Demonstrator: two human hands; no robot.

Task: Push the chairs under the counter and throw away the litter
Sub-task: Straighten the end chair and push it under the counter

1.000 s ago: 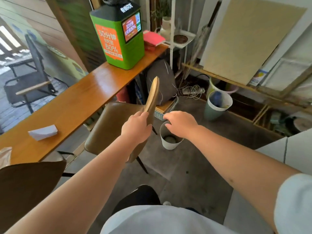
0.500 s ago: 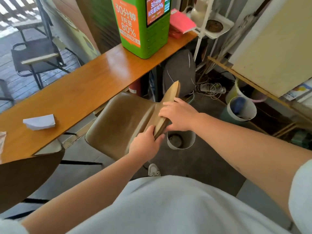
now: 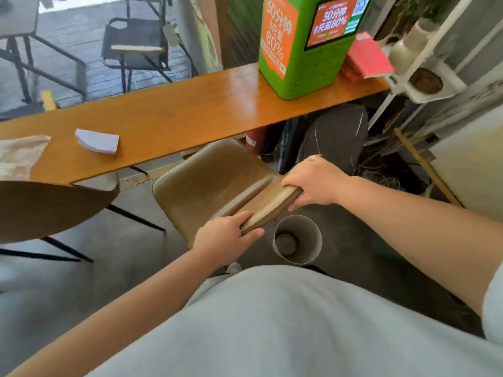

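A brown leather chair [image 3: 212, 180] stands in front of the wooden counter [image 3: 177, 115], its seat edge just under the counter's lip. My left hand [image 3: 226, 240] grips the near end of the chair's backrest top. My right hand [image 3: 313, 180] grips the far end of the same backrest. A second brown chair [image 3: 49, 208] stands at the left, partly under the counter. On the counter lie a folded white paper [image 3: 96, 141] and a crumpled brown paper bag [image 3: 19, 156]. A white bin [image 3: 298, 242] stands on the floor just right of the chair.
A green charging kiosk [image 3: 307, 42] and a pink booklet [image 3: 367, 58] stand on the counter's right end. A white shelf rack [image 3: 424, 63] and a dark bag [image 3: 334, 137] crowd the right. Black chairs [image 3: 136, 44] stand outside the window.
My right hand has come from above the bin onto the backrest. The chair has turned square to the counter and moved closer to it. My view has swung left and closer.
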